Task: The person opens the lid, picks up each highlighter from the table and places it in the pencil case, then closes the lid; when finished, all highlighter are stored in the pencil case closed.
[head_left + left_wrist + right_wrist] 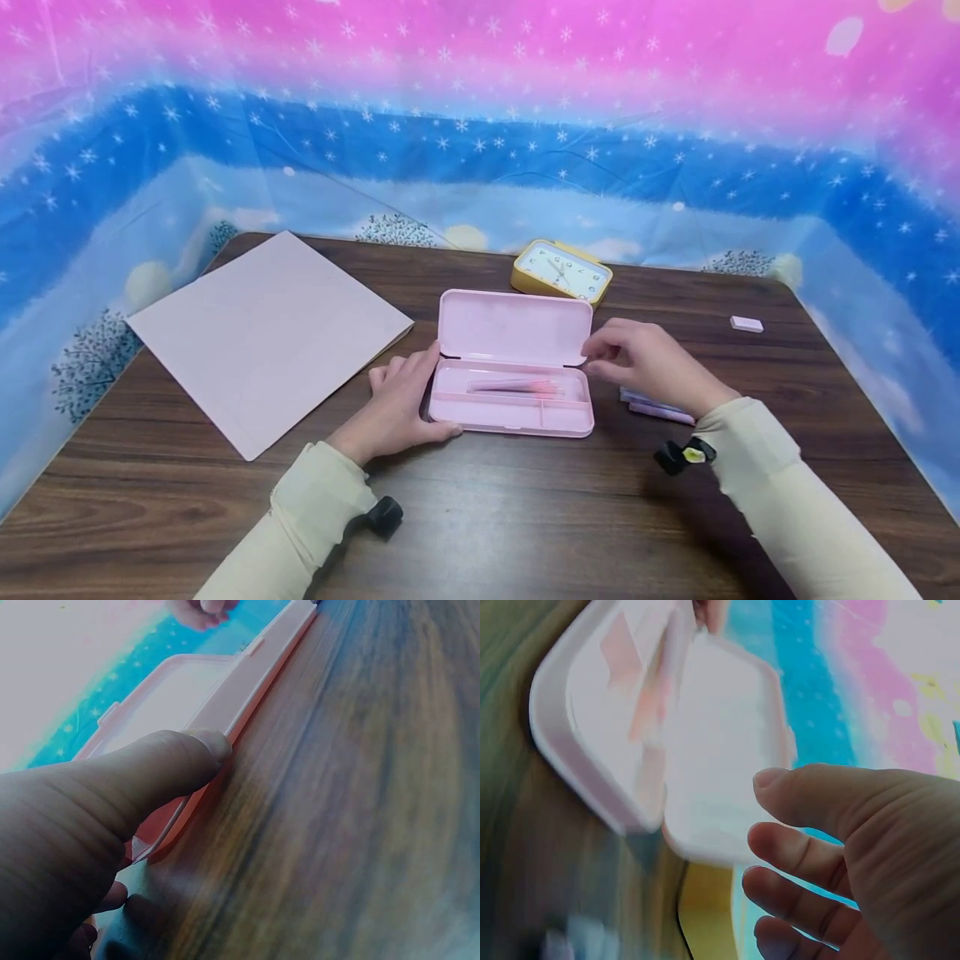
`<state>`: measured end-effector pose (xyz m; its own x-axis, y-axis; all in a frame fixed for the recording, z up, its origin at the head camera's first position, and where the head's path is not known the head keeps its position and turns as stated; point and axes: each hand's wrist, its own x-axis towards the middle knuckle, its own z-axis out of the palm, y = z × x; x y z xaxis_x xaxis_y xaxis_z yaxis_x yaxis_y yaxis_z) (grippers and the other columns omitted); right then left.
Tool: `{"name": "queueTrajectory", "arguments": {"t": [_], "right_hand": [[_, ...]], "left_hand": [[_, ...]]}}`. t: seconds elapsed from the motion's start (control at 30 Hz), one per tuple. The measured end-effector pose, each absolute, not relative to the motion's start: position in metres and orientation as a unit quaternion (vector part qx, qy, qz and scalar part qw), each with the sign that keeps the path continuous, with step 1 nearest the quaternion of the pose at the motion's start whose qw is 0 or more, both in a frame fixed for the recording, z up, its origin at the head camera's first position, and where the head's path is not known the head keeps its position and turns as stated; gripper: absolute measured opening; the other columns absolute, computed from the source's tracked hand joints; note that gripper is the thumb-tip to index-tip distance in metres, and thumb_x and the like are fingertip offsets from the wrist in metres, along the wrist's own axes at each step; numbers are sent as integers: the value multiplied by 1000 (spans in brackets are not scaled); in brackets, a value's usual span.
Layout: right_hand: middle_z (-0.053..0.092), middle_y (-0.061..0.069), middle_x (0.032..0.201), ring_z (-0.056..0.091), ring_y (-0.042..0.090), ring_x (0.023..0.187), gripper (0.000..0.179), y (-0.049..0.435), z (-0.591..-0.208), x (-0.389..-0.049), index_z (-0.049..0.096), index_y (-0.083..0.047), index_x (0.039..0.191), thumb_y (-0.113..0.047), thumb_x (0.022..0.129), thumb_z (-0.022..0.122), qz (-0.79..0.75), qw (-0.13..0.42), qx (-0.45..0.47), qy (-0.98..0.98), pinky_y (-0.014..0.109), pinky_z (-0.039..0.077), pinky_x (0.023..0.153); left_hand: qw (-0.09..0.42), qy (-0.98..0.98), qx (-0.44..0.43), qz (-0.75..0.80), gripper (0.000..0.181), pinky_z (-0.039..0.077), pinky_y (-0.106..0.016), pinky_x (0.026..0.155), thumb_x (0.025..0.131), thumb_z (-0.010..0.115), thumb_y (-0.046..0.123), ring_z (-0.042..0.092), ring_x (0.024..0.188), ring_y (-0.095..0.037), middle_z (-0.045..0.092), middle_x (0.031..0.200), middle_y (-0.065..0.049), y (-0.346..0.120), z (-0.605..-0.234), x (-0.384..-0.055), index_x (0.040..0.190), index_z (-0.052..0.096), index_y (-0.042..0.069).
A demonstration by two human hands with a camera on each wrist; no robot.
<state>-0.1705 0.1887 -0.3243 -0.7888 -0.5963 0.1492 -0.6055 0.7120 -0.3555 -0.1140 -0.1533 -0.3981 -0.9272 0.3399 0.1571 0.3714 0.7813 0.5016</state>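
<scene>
A pink pencil case lies on the table with its lid raised toward the back. Several slim pens or pencils with pinkish ends lie in its long rear compartment. My left hand holds the case at its left end, thumb along the front wall and fingers at the back. Beside the right edge of the lid is my right hand, its fingers loosely bent with nothing between them. In the right wrist view its fingertips overlap the lid's edge.
Behind the case stands a yellow alarm clock. A pale pink square sheet or folder covers the table's left side. Slim purplish items lie under my right wrist. A small eraser sits at the far right. Patterned cloth surrounds the table.
</scene>
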Motion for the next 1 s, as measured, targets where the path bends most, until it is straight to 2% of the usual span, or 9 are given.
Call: {"name": "queueTrajectory", "arguments": {"t": [0.23,0.37,0.53,0.67,1.0], "right_hand": [[68,-6,98,58,9,81,15,235,-316,-166,71,-22,106,-18,92,69,179,30,277,-943,33,51,72],[69,-5,99,60,9,82,15,259,-317,-163,71,-21,106,-18,92,69,178,36,258,-949,32,51,73],[69,-4,97,60,9,80,16,285,-321,-159,71,-20,108,-25,93,69,182,18,224,-957,28,49,71],[69,-2,95,61,10,80,18,304,-329,-158,71,-16,108,-26,93,68,176,1,198,-964,28,50,71],[69,-4,92,58,4,78,8,326,-358,-158,71,-19,97,-24,92,70,190,-32,203,-960,27,50,70]], "left_hand": [[32,-944,-188,-270,113,22,-47,88,72,83,47,42,111,-29,47,145,-15,-153,-397,-113,155,23,0],[30,-945,-187,-269,113,21,-48,89,72,83,47,42,112,-29,47,145,-15,-153,-397,-113,155,23,-1],[27,-944,-187,-271,113,21,-48,89,72,83,47,42,112,-29,47,145,-15,-152,-397,-113,155,23,0],[27,-943,-188,-272,112,21,-48,89,73,83,47,42,111,-29,48,145,-14,-152,-398,-114,155,22,0],[27,-944,-188,-271,112,21,-47,89,73,83,47,42,112,-29,47,145,-15,-152,-398,-114,155,23,-1]]}}
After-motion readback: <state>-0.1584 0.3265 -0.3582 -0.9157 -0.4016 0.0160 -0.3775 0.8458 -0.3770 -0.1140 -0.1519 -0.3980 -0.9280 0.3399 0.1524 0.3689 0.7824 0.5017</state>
